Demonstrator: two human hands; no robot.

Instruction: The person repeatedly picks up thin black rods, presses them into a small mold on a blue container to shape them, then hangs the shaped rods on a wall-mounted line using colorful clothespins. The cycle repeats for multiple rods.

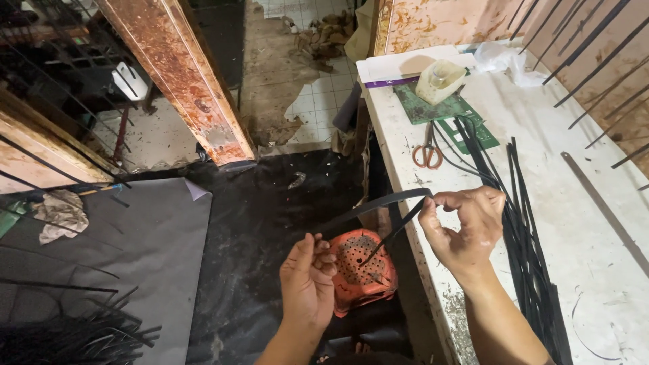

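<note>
The right hand point(466, 226) pinches one end of a black strip point(378, 206) above the white tabletop point(581, 223) edge; the left hand point(307, 274) closes its grip on the other end, lower down, above an orange stool point(362, 270). Bending it cleanly probably needs both grips kept firm and the strip flat, clear of the strip bundle point(524, 243).
</note>
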